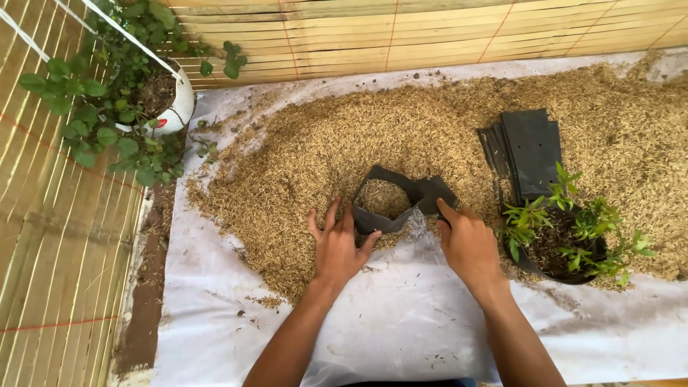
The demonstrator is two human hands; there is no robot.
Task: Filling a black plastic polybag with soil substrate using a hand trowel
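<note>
A small black plastic grow bag (398,204) stands open in front of me, partly filled with rice husk. My left hand (338,244) rests against its left side, fingers spread on the husk and the bag's wall. My right hand (467,242) pinches the bag's right rim between thumb and fingers. A wide heap of tan rice husk (401,136) spreads over a white sheet (401,322) around and behind the bag.
A stack of flat black grow bags (527,150) lies on the husk at right. Just below it, a black bag with small green seedlings (570,240). A white hanging pot with a leafy plant (143,93) is at upper left. Bamboo screens line the back and left.
</note>
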